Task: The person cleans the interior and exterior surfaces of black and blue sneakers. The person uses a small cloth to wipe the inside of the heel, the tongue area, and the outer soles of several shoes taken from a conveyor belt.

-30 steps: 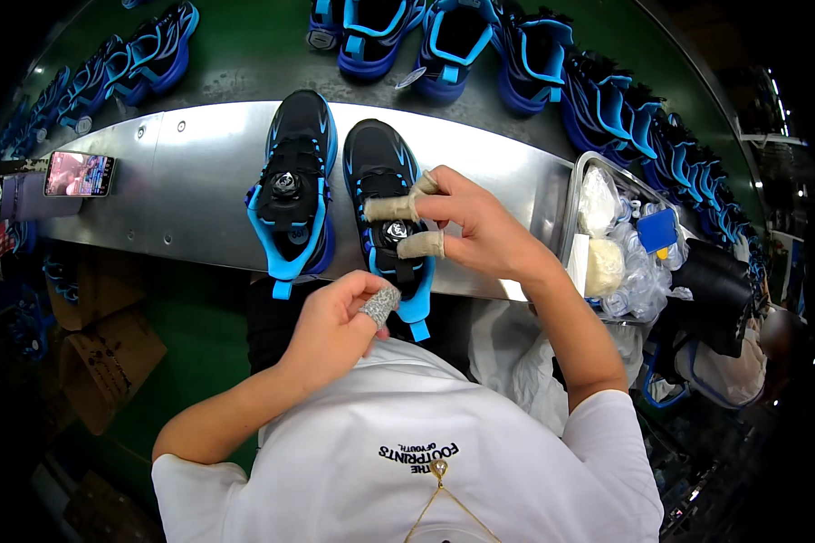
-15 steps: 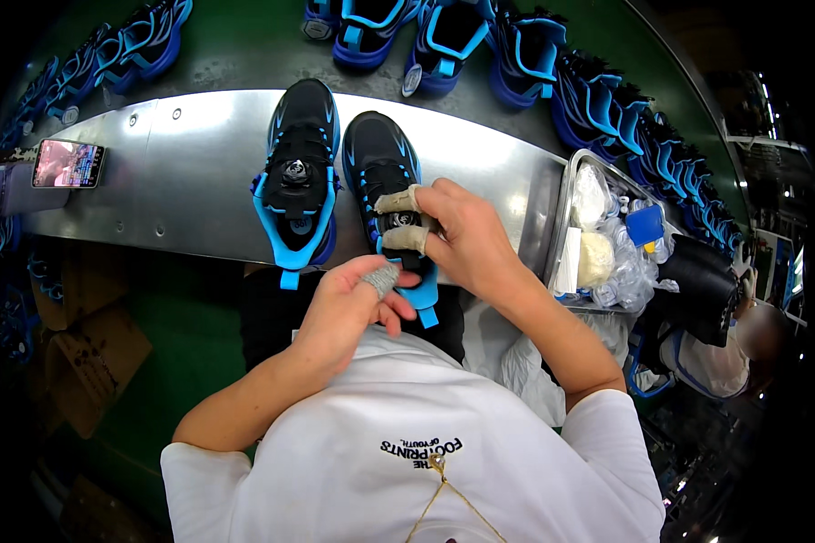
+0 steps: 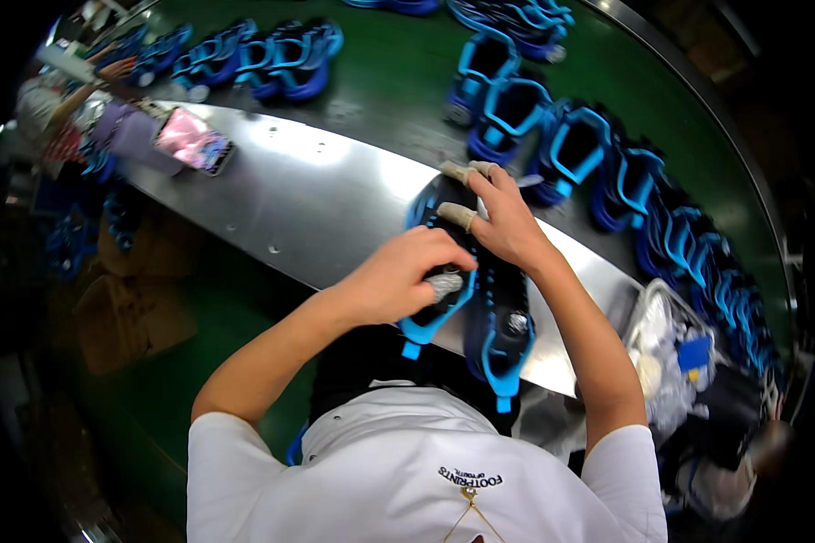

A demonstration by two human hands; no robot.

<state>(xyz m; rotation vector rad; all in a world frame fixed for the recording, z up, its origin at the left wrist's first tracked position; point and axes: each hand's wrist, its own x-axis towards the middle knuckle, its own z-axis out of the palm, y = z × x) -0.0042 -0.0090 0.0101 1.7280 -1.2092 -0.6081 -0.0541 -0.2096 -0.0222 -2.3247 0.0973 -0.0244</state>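
On the steel bench, both hands gripping shoes

Both hands, left hand and right hand, rest on black-and-blue shoes, perhaps gripping

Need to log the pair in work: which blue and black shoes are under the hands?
The two shoes on the steel bench, side by side; every other shoe sits on the green belt beyond.

Bare steel worktop lies open left of the black-and-blue shoes, phone at its far left end, shoe rows crowding the green belt beyond, cluttered tray blocking the right.
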